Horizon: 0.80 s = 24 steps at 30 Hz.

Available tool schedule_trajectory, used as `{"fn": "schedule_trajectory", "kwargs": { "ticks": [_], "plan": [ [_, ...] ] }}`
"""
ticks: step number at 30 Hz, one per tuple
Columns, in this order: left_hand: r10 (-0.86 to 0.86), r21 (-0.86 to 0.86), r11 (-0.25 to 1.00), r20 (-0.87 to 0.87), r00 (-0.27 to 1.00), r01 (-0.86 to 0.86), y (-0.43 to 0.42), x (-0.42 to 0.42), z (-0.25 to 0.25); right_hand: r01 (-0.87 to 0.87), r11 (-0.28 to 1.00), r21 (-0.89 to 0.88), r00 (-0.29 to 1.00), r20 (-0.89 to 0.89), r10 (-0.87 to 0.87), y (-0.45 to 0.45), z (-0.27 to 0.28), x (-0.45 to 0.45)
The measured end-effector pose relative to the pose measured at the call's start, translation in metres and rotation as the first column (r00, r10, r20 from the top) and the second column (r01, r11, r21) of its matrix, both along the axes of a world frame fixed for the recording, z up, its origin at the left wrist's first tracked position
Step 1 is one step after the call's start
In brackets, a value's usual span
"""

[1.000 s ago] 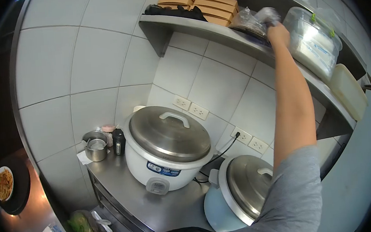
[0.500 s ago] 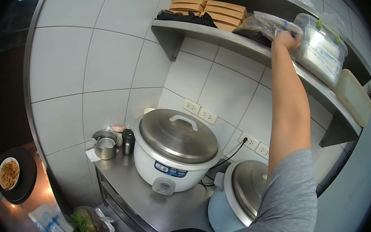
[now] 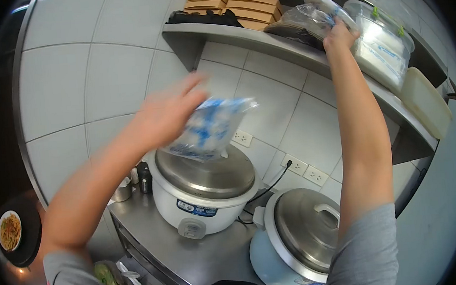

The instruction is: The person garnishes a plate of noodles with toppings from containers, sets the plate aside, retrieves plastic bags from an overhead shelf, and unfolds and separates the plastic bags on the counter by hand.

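My left hand (image 3: 169, 115), smeared by motion, is raised in front of the tiled wall. It is closed on a clear plastic packet with blue print (image 3: 208, 128), held above the lid of the white rice cooker (image 3: 209, 179). Up at the shelf (image 3: 262, 37), my right hand (image 3: 341, 34) grips a white pack in clear plastic (image 3: 327, 6), which is tilted up. Just right of that hand stands a clear plastic bin (image 3: 384, 47) holding white bags with blue print. My right fingertips are partly hidden by the wrapping.
Brown cardboard boxes (image 3: 252, 5) are stacked on the shelf's left part. A light blue rice cooker (image 3: 294, 239) stands on the steel counter (image 3: 178, 253), below my right arm. At far left, a bowl of noodles (image 3: 10, 233) rests on a black round tray (image 3: 31, 238).
My left hand has risen from the lower left to above the white cooker, carrying the printed packet. My right hand has tipped the white pack up on the shelf.
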<state>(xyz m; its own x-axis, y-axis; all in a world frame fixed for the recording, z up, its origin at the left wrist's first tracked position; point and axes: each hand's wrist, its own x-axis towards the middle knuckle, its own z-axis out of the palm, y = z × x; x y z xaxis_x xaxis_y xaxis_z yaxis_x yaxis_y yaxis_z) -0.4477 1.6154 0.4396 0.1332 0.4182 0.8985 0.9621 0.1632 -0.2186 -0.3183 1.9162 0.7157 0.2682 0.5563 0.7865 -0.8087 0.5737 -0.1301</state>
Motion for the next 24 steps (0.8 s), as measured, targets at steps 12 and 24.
{"fn": "schedule_trajectory", "kwargs": {
  "ticks": [12,24],
  "plan": [
    [-0.005,0.298,0.953,-0.183,0.983,0.06,0.253,0.029,0.189,0.189,0.961,0.203,0.932,0.273,-0.241,-0.018,-0.017,0.042],
    [-0.064,0.173,0.983,0.017,0.998,0.06,0.251,0.008,0.178,0.357,0.77,0.529,0.805,0.244,-0.541,-0.073,0.073,0.218]
  ]
}}
